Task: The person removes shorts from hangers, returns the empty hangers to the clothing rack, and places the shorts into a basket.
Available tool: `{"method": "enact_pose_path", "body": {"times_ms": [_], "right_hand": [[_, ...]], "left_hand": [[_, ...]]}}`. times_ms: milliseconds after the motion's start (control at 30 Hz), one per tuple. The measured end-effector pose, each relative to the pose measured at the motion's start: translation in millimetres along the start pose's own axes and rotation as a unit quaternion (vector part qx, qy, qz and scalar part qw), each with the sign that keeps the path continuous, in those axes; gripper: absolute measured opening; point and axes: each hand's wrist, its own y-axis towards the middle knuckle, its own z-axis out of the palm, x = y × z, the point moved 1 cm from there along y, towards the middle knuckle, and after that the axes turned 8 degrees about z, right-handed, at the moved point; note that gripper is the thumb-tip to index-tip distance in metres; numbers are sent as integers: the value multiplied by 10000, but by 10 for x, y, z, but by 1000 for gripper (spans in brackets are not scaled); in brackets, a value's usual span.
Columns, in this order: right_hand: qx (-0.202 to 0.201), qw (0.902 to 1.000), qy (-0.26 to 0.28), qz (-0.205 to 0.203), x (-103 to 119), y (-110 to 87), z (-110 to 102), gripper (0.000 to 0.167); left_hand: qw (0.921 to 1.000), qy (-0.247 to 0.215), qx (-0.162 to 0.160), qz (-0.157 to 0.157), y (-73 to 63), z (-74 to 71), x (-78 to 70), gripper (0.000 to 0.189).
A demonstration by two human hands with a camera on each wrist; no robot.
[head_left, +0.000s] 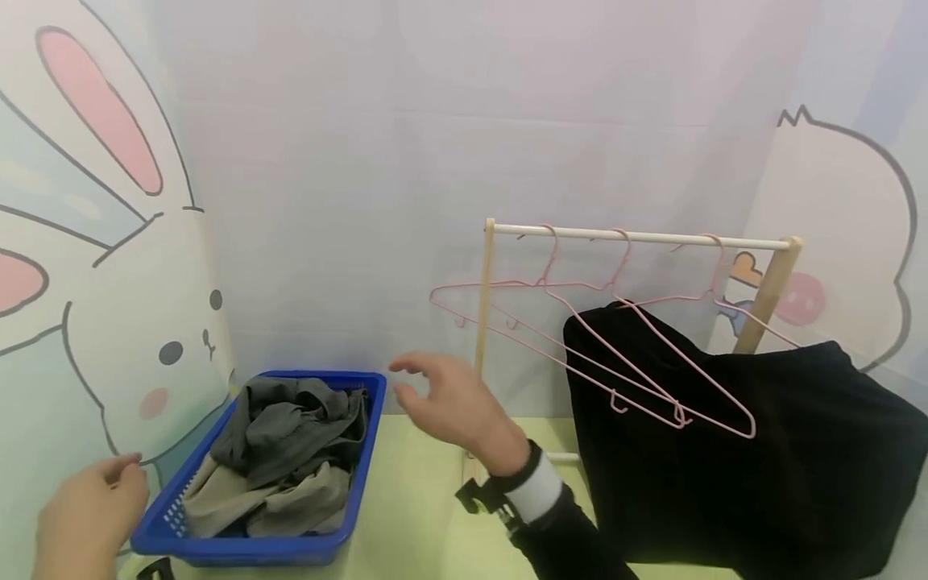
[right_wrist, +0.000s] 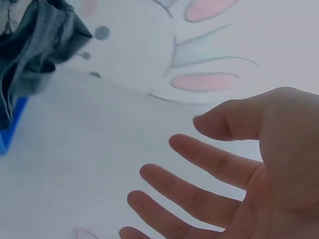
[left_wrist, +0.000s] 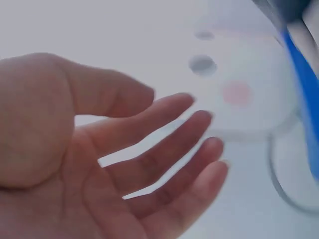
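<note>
Far left: rabbit picture point(head_left: 138, 322) on wall. Left hand point(head_left: 93, 506) just left of blue basket point(head_left: 264, 553), grip loosely spread, fingers slightly bent. Basket on left of worktop point(head_left: 409, 499); inside, dark grey clothing point(head_left: 300, 431) on far side, beige clothing point(head_left: 308, 501) on near side. Right hand point(head_left: 457, 403) right of basket, above worktop, grip spread, thumb apart from fingers. Farther right: rack point(head_left: 638, 235) with three pink hangers point(head_left: 544, 281) on rail; black garment point(head_left: 667, 483) on rightmost one.
</note>
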Motion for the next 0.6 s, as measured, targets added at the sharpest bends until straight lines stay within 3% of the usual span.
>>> {"method": "enact_pose_path", "body": {"times_ms": [67,133,300,433,600], "right_hand": [[-450,9988,-10,-179,-61,-112,-145,31],[-894,9956,-28,-295,-143,-234,-281,29],[-1821,9826,-14,-356,-385,-604,-629,26],[-2561,9658,-146,-369,-518,-921,-965,26],[-3501,9355,-463,146,-697,-1268,-1455,25]], "left_hand": [[9985,-194,-345,368,-32,-3,-217,52],[9924,-397,-705,926,-85,38,-439,50],[9658,-838,-1127,2178,-273,270,-975,45],[9486,-856,-1045,2863,-346,523,-1297,44],[9418,-1053,-384,3169,-321,816,-1536,53]]}}
